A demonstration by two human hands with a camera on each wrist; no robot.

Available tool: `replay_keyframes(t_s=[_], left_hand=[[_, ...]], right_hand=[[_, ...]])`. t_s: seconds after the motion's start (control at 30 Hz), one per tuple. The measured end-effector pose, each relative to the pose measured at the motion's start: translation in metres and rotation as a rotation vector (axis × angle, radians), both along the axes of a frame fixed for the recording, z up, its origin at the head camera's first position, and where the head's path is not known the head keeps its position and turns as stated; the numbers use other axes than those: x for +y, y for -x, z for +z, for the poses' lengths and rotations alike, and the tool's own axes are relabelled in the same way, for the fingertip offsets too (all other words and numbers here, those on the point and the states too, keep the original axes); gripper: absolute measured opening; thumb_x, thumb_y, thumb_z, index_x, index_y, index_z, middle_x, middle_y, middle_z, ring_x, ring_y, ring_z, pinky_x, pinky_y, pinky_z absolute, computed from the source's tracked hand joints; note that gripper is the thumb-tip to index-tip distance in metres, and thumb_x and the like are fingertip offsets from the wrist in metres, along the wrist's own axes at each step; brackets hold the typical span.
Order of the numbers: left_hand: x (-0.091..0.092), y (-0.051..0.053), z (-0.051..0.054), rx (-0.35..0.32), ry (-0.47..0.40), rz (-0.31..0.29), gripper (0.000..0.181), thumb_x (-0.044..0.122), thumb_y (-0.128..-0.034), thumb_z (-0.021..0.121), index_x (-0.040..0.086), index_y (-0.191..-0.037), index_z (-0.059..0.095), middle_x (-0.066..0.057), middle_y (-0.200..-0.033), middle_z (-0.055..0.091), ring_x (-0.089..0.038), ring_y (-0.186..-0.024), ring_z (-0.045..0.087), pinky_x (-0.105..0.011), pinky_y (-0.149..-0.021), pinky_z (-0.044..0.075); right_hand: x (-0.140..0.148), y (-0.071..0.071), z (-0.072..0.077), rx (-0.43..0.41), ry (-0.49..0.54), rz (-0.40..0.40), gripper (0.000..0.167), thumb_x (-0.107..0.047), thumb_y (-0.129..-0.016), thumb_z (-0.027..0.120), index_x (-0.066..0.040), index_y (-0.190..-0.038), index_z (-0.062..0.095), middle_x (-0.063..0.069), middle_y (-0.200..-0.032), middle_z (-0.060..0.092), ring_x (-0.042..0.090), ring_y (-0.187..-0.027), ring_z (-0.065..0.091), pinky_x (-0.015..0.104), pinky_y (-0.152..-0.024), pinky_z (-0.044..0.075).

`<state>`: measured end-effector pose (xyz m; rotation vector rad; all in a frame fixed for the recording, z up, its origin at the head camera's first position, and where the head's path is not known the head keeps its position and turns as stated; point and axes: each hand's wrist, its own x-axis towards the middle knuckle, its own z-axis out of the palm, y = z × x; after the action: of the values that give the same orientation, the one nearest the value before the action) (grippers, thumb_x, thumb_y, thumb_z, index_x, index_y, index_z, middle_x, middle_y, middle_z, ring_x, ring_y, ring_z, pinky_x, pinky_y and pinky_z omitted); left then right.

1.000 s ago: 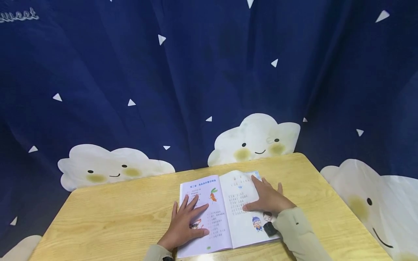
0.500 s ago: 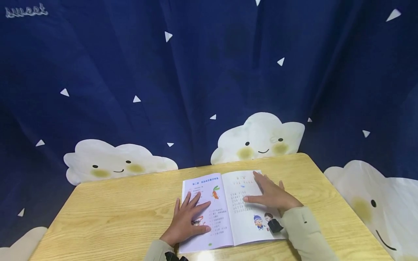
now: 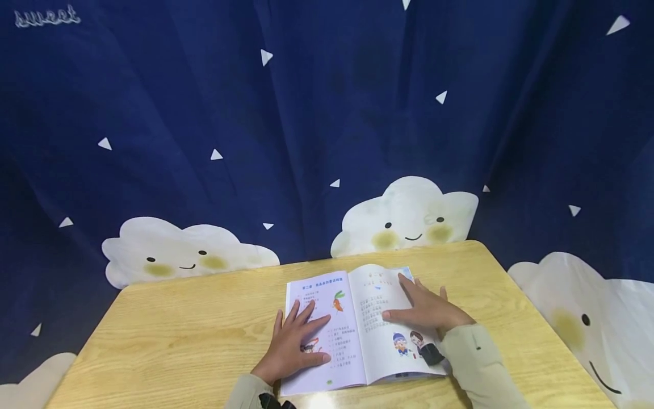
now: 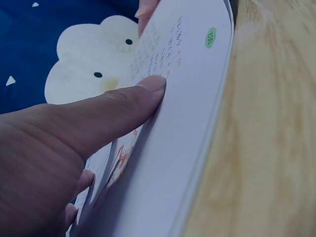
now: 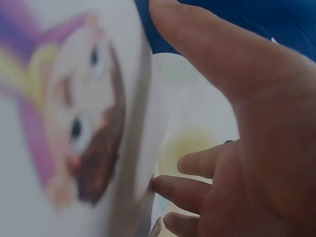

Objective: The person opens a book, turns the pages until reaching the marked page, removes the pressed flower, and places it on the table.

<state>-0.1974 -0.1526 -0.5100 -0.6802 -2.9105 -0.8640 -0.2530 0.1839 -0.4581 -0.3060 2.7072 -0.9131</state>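
An open book point(image 3: 378, 363) lies on the wooden table, its left page pale purple with a carrot picture, its right page white with two cartoon children. My left hand point(image 3: 293, 349) rests spread on the left page; in the left wrist view its thumb point(image 4: 123, 111) lies along the paper. Over the outer part of the right page is my right hand point(image 3: 429, 309), thumb and fingers extended. That page bows upward, with a bluish corner of another page behind it. In the right wrist view the hand point(image 5: 266, 128) has a fingertip at the page's edge.
The light wooden table point(image 3: 189, 341) extends on both sides of the book. Behind it hangs a dark blue curtain point(image 3: 204, 102) with white triangles and smiling clouds. Black straps show at both wrists.
The head view has shifted slightly. Compared with half a second ago, the right page has bowed up and inward, showing the bluish corner behind. My left hand stays on its page.
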Motion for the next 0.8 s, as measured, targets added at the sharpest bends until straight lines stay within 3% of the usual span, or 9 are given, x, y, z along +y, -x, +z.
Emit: replay_keyframes(t_s=[0.3, 0.5, 0.63, 0.7, 0.8], left_hand=[[0.0, 0.0, -0.001, 0.006, -0.012, 0.003, 0.076, 0.066, -0.0719, 0.07, 0.032, -0.138, 0.054, -0.011, -0.155, 0.033, -0.043, -0.144, 0.011, -0.067, -0.108, -0.002], [-0.001, -0.001, 0.0, 0.02, -0.011, 0.003, 0.075, 0.065, -0.0723, 0.07, 0.032, -0.138, 0.054, -0.011, -0.154, 0.033, -0.044, -0.144, 0.012, -0.068, -0.108, -0.002], [-0.001, 0.0, 0.001, 0.024, -0.016, 0.003, 0.076, 0.065, -0.072, 0.07, 0.032, -0.138, 0.054, -0.012, -0.154, 0.033, -0.044, -0.144, 0.012, -0.068, -0.108, -0.001], [-0.001, 0.0, 0.0, 0.02, -0.017, 0.001, 0.076, 0.065, -0.0719, 0.07, 0.031, -0.138, 0.054, -0.012, -0.154, 0.033, -0.045, -0.144, 0.011, -0.069, -0.108, -0.001], [-0.001, -0.001, -0.001, 0.017, -0.018, -0.002, 0.077, 0.065, -0.0716, 0.07, 0.031, -0.138, 0.054, -0.013, -0.154, 0.033, -0.045, -0.144, 0.012, -0.069, -0.108, -0.001]], right_hand=[[-0.007, -0.005, 0.003, -0.074, 0.137, 0.062, 0.107, -0.061, -0.072, 0.074, -0.023, -0.155, 0.019, 0.011, -0.156, 0.028, 0.039, -0.144, 0.015, 0.072, -0.102, -0.016], [-0.011, -0.005, 0.004, -0.072, 0.128, 0.084, 0.105, -0.062, -0.073, 0.073, -0.025, -0.155, 0.02, 0.009, -0.157, 0.028, 0.039, -0.146, 0.005, 0.072, -0.103, -0.015], [-0.014, -0.005, 0.009, -0.078, 0.137, 0.099, 0.104, -0.062, -0.075, 0.071, -0.02, -0.155, 0.021, 0.01, -0.158, 0.026, 0.039, -0.146, 0.006, 0.071, -0.104, -0.016], [-0.015, -0.007, 0.011, -0.094, 0.156, 0.103, 0.102, -0.06, -0.076, 0.07, -0.019, -0.155, 0.021, 0.01, -0.158, 0.026, 0.04, -0.146, 0.009, 0.071, -0.105, -0.011], [-0.017, -0.009, 0.013, -0.133, 0.227, 0.11, 0.096, -0.056, -0.08, 0.07, -0.02, -0.155, 0.022, 0.008, -0.157, 0.027, 0.039, -0.14, 0.027, 0.067, -0.11, 0.012]])
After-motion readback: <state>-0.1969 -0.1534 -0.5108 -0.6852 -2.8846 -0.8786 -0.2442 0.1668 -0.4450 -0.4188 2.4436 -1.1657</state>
